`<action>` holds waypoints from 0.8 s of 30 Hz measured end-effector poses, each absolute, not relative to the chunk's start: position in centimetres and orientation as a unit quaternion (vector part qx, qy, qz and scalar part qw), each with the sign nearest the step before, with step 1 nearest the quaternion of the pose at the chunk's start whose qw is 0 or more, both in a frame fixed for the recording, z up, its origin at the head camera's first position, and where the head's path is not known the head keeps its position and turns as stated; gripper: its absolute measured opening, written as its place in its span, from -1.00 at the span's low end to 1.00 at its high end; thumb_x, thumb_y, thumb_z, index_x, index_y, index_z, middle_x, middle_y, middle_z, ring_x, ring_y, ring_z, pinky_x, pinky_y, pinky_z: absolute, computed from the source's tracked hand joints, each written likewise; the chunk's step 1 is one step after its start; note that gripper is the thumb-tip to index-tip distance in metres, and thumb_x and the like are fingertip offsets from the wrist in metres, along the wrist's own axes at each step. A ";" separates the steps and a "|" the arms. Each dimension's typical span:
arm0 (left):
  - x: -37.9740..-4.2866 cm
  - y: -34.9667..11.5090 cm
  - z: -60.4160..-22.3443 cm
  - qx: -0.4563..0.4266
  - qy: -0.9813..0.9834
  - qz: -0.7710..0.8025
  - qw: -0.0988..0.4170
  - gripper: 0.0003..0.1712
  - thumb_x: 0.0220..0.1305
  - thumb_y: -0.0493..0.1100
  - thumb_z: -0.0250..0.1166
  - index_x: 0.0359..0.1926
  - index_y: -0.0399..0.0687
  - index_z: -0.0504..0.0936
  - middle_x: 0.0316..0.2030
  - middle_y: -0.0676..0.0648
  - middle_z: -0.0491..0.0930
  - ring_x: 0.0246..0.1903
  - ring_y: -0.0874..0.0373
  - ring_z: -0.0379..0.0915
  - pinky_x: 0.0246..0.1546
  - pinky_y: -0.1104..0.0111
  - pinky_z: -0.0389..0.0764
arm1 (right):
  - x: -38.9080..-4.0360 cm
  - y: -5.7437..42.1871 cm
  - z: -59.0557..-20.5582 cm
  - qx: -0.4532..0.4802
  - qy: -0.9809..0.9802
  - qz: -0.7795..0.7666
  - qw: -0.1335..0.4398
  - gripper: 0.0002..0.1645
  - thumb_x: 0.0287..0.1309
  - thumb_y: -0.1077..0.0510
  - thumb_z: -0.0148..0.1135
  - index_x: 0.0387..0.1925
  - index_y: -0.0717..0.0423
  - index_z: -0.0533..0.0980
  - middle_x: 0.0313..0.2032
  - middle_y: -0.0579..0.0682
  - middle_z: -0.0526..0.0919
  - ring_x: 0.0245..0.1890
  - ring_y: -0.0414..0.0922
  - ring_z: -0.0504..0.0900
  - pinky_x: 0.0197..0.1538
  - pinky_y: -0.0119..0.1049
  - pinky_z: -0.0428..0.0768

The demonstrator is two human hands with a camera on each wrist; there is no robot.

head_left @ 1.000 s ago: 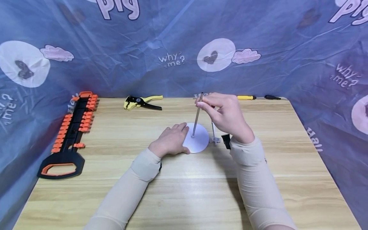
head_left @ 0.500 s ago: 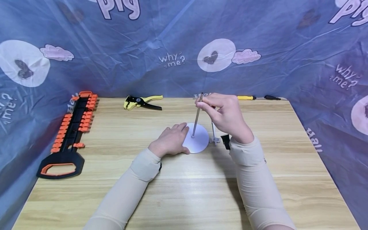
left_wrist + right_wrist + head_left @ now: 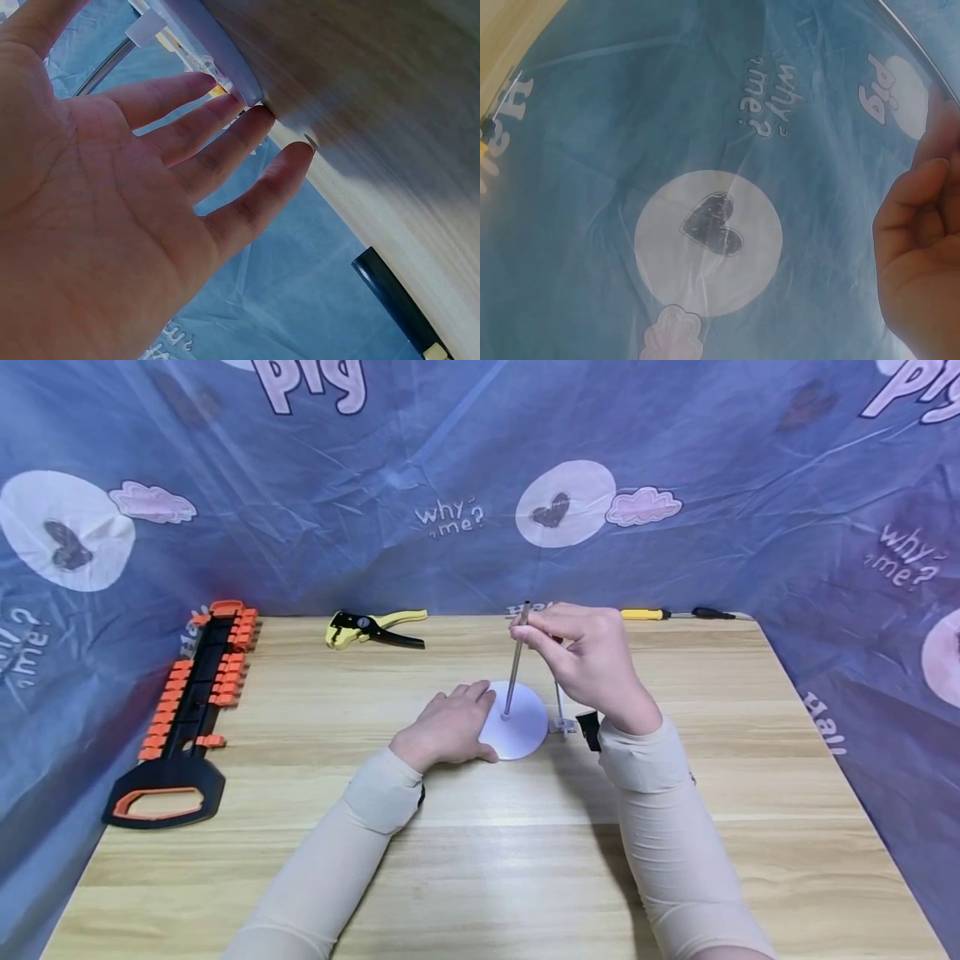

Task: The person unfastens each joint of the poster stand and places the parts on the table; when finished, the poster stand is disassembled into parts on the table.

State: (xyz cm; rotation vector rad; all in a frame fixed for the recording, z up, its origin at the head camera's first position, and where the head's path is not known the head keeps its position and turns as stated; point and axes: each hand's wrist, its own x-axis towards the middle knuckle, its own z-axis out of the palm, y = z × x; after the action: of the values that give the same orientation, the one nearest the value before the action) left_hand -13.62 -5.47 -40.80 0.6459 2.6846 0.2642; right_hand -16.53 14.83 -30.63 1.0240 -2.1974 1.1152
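Observation:
A round white base (image 3: 517,735) lies flat mid-table, with a thin metal rod (image 3: 513,681) standing up from its centre at a slight tilt. My left hand (image 3: 448,725) holds the base at its left side, thumb near, fingers far. In the left wrist view, fingertips (image 3: 236,101) touch the base's rim. My right hand (image 3: 588,652) pinches the rod close to its top between thumb and fingers. In the right wrist view the rod (image 3: 915,41) shows only at the upper right corner. Beside the base is a small clear plastic piece (image 3: 562,725) with a thin shaft, partly hidden behind my right hand.
A black rack with orange clips (image 3: 191,702) lies along the left edge. Yellow-and-black wire strippers (image 3: 375,628) lie at the back. A yellow-handled screwdriver (image 3: 647,614) is at the back right. Patterned blue cloth (image 3: 360,552) encloses the back and sides of the table.
The head view has shifted very slightly. Both hands, the base and the rod look nearly the same as before.

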 end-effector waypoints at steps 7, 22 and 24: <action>-13.6 -5.4 -40.8 0.227 0.953 0.088 0.182 0.22 0.19 0.34 0.53 0.63 -0.19 0.21 0.66 -0.18 0.12 0.60 -0.12 0.14 0.45 -0.18 0.39 | -16.5 14.7 -30.8 0.368 -0.797 0.416 0.239 -0.90 0.25 0.31 0.50 -0.21 0.19 0.84 -0.36 0.07 0.85 -0.57 -0.25 0.56 -0.45 -0.55 0.45; -13.3 -5.2 -40.8 0.221 0.956 0.078 0.177 0.19 0.19 0.34 0.53 0.62 -0.17 0.25 0.64 -0.16 0.16 0.59 -0.08 0.17 0.44 -0.15 0.42 | -16.5 15.0 -30.8 0.354 -0.808 0.414 0.225 -0.90 0.24 0.31 0.50 -0.22 0.15 0.84 -0.39 -0.01 0.83 -0.53 -0.28 0.56 -0.45 -0.56 0.46; -13.2 -5.2 -40.8 0.220 0.955 0.080 0.181 0.19 0.20 0.34 0.53 0.62 -0.17 0.25 0.65 -0.16 0.15 0.59 -0.08 0.16 0.44 -0.16 0.41 | -16.4 15.0 -30.9 0.354 -0.807 0.414 0.226 -0.90 0.23 0.32 0.51 -0.22 0.16 0.84 -0.39 -0.01 0.83 -0.55 -0.29 0.55 -0.45 -0.56 0.46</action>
State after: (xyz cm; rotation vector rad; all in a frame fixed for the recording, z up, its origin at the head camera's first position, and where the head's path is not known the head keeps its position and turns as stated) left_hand -13.15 -5.15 -40.78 0.6225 2.6973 0.2254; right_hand -16.37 14.96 -30.88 0.9748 -2.2254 1.1422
